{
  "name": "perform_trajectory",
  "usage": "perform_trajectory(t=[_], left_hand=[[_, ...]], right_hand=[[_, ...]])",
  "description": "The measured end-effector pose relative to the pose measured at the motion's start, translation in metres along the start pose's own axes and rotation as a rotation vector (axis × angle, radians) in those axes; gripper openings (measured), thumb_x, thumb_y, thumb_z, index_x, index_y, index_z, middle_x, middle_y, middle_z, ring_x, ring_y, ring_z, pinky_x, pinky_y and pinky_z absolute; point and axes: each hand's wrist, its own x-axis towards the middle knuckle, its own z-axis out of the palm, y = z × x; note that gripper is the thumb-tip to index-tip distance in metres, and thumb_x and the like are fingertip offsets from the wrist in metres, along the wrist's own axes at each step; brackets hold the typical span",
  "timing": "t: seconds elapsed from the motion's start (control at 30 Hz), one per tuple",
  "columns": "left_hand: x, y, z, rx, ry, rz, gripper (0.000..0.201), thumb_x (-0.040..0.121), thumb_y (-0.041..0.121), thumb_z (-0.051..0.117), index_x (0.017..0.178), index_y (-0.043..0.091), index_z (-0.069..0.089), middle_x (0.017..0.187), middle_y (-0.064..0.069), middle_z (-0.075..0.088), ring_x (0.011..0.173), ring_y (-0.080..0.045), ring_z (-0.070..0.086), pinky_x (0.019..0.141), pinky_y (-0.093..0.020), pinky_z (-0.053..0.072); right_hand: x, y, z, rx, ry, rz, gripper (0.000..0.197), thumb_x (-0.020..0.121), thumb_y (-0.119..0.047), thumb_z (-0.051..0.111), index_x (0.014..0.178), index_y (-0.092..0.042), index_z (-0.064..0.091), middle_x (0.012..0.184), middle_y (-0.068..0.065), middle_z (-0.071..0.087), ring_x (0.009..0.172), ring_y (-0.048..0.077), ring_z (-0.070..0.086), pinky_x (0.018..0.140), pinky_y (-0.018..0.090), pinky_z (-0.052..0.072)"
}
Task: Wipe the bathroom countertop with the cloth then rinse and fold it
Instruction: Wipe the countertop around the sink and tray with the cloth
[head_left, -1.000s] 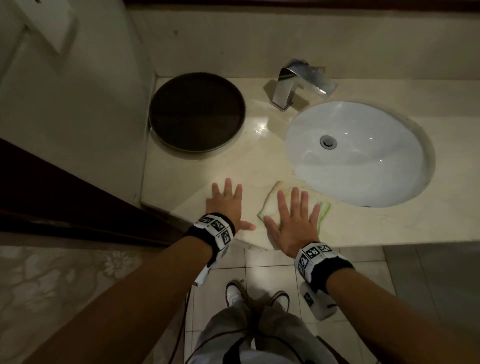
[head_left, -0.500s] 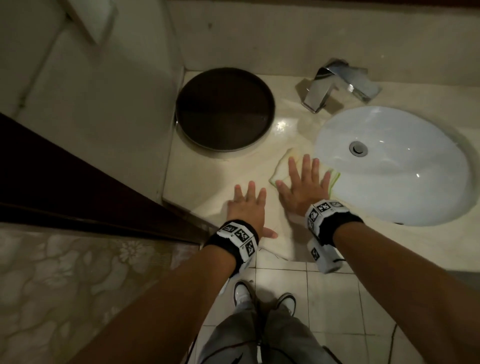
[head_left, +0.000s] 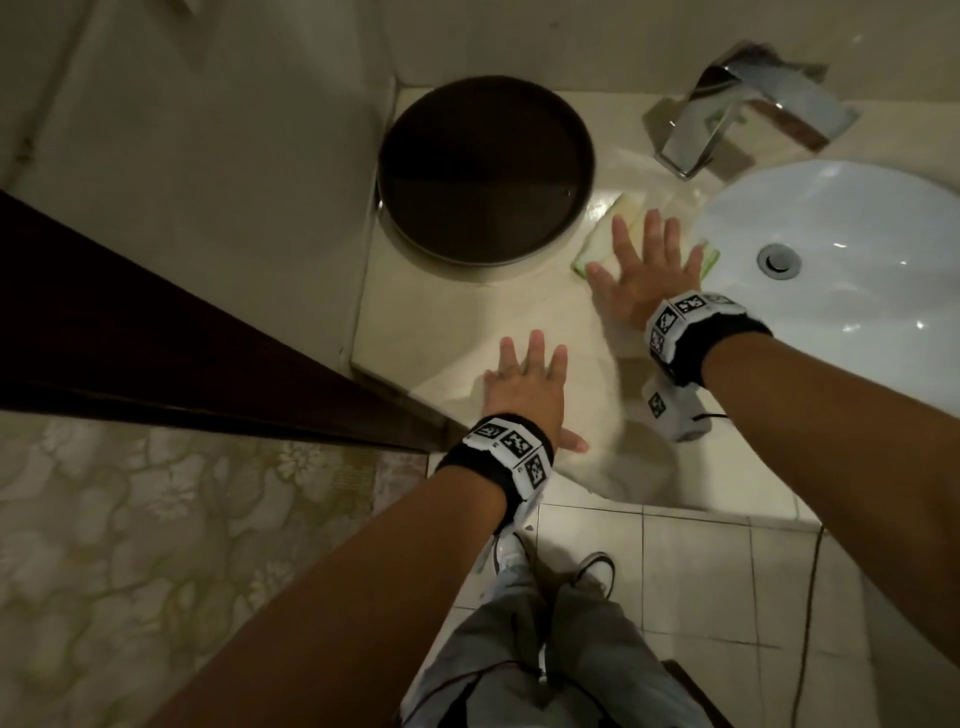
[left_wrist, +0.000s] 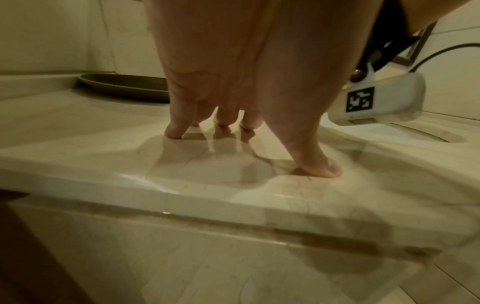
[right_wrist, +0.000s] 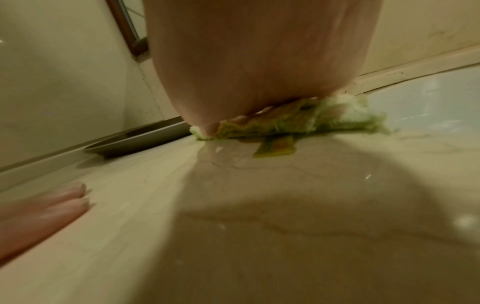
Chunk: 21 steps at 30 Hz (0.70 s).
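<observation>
Since half a second ago, the cloth (head_left: 626, 221) has slid farther back under the flat right hand (head_left: 641, 278), fingers spread and pressing it, between the dark round tray (head_left: 485, 171) and the sink (head_left: 852, 291), near the faucet (head_left: 727, 124). Left hand (head_left: 527, 387) lies flat, fingers straight, on the bare surface (head_left: 441, 332) near its front edge. Wristbands carry square black-and-white code markers only; no readable writing.

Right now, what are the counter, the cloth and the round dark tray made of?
The countertop looks like polished marble or similar stone: glossy, faintly veined, reflecting the left hand. The cloth under the right hand looks like fuzzy terry or microfibre. The tray could be matte plastic or metal.
</observation>
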Motion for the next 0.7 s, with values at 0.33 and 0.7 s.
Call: perform_trajectory(t=[0.33, 0.7], left_hand=[[-0.004, -0.003, -0.001, -0.027, 0.017, -0.001, 0.119, 0.073, 0.069, 0.065, 0.153, 0.024, -0.011, 0.159, -0.006, -0.021, 0.145, -0.041, -0.012, 0.114, -0.054, 0.02], [-0.005, 0.003, -0.002, 0.023, 0.003, -0.01, 0.12, 0.075, 0.07, 0.062, 0.152, 0.02, -0.016, 0.158, -0.009, -0.024, 0.145, -0.042, -0.012, 0.115, -0.055, 0.017]], right_hand=[[-0.092, 0.016, 0.034, -0.013, 0.012, -0.066, 0.07, 0.093, -0.066, 0.007, 0.152, -0.034, -0.012, 0.161, 0.004, -0.02, 0.147, 0.028, -0.019, 0.117, 0.056, -0.007], [-0.207, 0.057, 0.086, -0.012, 0.071, -0.117, 0.071, 0.092, -0.067, 0.005, 0.153, -0.033, -0.007, 0.159, 0.004, -0.021, 0.147, 0.027, -0.019, 0.117, 0.055, -0.011]])
